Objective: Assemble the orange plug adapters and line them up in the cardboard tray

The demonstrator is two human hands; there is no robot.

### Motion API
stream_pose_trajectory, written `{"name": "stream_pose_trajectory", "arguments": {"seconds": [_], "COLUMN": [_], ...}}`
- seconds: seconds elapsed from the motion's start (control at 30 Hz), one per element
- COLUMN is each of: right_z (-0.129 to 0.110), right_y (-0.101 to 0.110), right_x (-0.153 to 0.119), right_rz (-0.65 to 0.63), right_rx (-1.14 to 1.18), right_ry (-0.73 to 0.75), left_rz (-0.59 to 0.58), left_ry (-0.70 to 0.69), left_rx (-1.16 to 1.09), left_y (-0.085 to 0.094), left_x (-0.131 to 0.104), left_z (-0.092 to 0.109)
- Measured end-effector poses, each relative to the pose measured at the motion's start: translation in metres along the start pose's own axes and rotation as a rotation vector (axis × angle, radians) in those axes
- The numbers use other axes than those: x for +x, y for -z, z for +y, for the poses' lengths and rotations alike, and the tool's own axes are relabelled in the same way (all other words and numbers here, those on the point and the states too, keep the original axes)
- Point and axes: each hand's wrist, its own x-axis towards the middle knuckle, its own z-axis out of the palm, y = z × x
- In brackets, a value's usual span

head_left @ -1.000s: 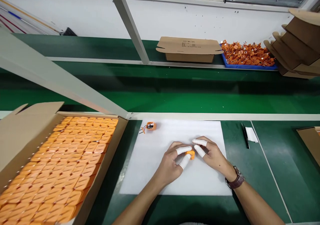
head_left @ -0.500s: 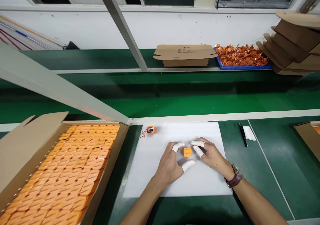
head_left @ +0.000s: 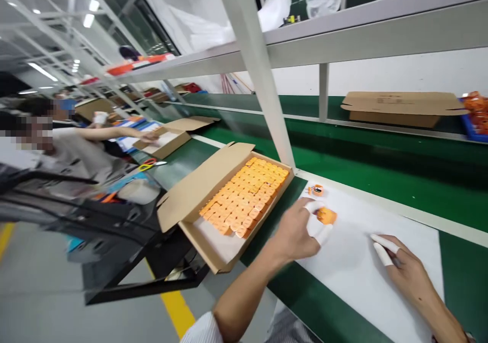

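My left hand wears white finger covers and holds a small orange plastic block between thumb and finger, over a white sheet. Just behind it on the sheet lies an orange housing with dark parts inside and thin wires. My right hand hovers over the sheet's right side, thumb and index finger close together, with nothing visible between them. Left of my left hand, an open cardboard box contains rows of orange blocks; its near end shows bare bottom.
A grey post rises behind the box and supports a shelf. A flat carton and a blue tray of orange parts stand at the back. Leftward are yellow-handled scissors, a dark chair frame and a co-worker's arm reaching into another box.
The view has swung left, bringing the box and co-workers into sight. My left hand has taken the orange block leftward, away from my right hand, whose fingertips have drawn together.
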Motion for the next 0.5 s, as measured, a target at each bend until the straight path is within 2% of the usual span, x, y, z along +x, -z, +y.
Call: {"name": "stream_pose_trajectory", "arguments": {"seconds": [0.07, 0.13, 0.2, 0.23, 0.3, 0.4, 0.5], "right_z": [0.003, 0.007, 0.011, 0.013, 0.015, 0.017, 0.021], "right_y": [0.003, 0.005, 0.005, 0.005, 0.005, 0.004, 0.006], "right_x": [-0.002, -0.003, -0.004, -0.005, -0.005, -0.006, -0.007], "right_rz": [-0.035, -0.071, -0.096, -0.097, -0.086, -0.097, -0.125], "right_rx": [-0.027, -0.049, -0.057, -0.06, -0.067, -0.09, -0.098], "right_ry": [-0.035, -0.074, -0.111, -0.133, -0.173, -0.212, -0.205], "left_rz": [0.091, 0.221, 0.252, 0.221, 0.084, -0.126, -0.182], "left_ry": [0.101, 0.277, 0.419, 0.468, 0.55, 0.625, 0.6], "left_rx": [0.12, 0.307, 0.458, 0.516, 0.578, 0.59, 0.595], "left_y": [0.055, 0.104, 0.14, 0.152, 0.163, 0.156, 0.143], "left_x": [-0.014, -0.036, -0.064, -0.079, -0.109, -0.144, -0.159], "left_z": [-0.003, -0.013, -0.029, -0.04, -0.062, -0.093, -0.114]}}
